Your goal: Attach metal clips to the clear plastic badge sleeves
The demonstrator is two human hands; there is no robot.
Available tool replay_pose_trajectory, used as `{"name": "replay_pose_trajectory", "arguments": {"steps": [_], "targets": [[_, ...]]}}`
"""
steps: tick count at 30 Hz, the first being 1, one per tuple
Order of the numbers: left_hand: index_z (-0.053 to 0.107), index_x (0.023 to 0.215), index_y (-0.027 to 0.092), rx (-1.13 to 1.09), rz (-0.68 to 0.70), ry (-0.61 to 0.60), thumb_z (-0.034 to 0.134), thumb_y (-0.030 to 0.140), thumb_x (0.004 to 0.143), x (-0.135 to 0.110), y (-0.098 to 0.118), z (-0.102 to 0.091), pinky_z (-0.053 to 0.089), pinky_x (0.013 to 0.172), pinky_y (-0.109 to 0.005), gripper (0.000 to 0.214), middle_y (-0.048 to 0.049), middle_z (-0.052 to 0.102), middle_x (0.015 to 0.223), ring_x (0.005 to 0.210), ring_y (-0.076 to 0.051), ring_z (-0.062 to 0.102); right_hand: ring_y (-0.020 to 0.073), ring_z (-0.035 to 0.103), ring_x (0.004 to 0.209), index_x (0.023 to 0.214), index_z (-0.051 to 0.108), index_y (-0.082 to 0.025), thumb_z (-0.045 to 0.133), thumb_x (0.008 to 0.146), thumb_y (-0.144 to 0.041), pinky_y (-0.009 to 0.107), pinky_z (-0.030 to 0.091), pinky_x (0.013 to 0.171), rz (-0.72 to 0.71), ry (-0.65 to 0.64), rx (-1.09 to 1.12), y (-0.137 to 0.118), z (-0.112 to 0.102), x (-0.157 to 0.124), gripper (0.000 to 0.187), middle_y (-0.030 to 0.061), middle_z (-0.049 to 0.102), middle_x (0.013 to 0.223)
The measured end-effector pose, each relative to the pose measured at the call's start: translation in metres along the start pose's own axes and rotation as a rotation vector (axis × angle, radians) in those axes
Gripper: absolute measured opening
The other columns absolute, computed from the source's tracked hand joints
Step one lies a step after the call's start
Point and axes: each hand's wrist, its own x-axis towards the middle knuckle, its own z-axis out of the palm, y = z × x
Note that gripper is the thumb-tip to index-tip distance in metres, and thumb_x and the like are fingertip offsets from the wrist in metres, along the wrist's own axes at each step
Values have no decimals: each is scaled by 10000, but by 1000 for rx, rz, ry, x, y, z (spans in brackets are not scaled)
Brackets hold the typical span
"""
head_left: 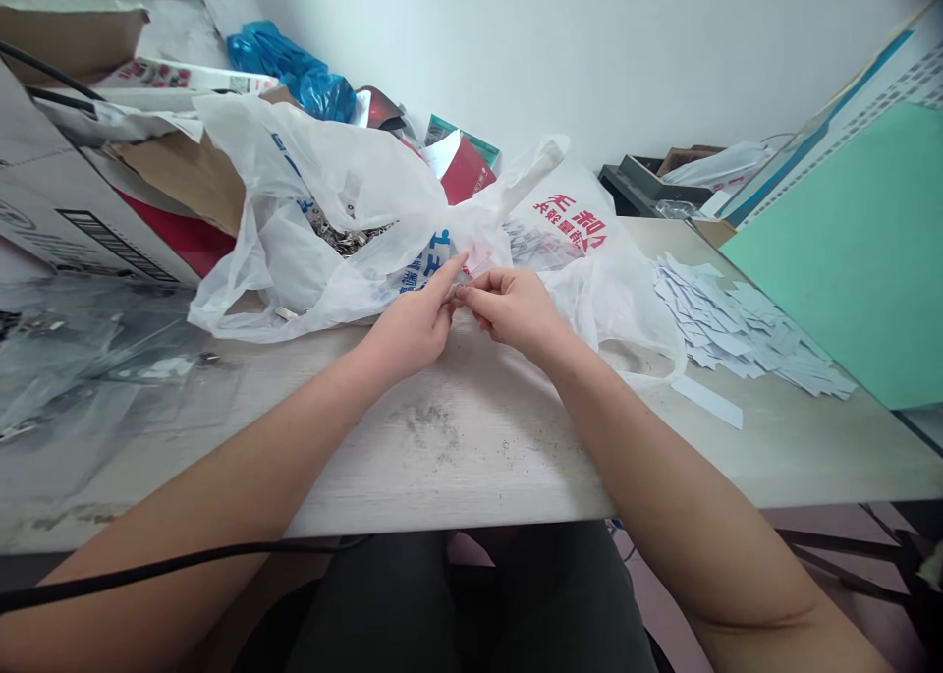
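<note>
Over the pale tabletop: left grip and right grip, pinching one tiny, light metallic piece; take by its edges.

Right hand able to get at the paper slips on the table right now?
Probably yes. Only the soft white plastic bag lies between the right hand and the paper slips, and the tabletop in front of the bag leaves a free path.

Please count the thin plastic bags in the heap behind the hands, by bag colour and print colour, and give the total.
white plastic bag with blue print: 1
white plastic bag with red print: 1
shiny blue plastic bag: 1
Total: 3

The two white bags overlap, so I separate them by their print.
</note>
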Motion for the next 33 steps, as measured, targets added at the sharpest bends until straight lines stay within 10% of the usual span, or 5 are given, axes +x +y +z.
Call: {"name": "replay_pose_trajectory", "arguments": {"steps": [12,17,23,33], "targets": [[390,1883,257,-74,76,6,614,247,1093,-1,-2,2,651,972,-411,821,-79,858,1059,864,-250,789,142,526,584,831,691,-233,911,797,-930,305,363,524,-141,-48,55,13,1,5,732,9,647,638],[624,1692,202,-615,40,-5,747,380,1081,5,-5,9,629,1174,-486,649,-137,847,1322,1246,-309,821,140,533,616,850,683,-235,904,796,-937,301,362,539,-174,-50,84,14,-2,6,738,16,663,687],[843,1171,181,-908,-47,53,878,615,1027,9,0,5,653,1133,-537,458,-104,867,1095,1059,-282,837,136,518,616,920,740,-227,855,872,-920,294,355,538,-181,-76,93,10,-2,2,703,5,658,691],[900,1226,196,-982,-156,18,1045,539,881,7,-1,-3,643,1101,-544,508,-100,876,1112,985,-236,812,113,528,563,915,685,-229,866,999,-687,280,375,525,-148,-133,118,6,0,-1,500,6,728,729]]}}
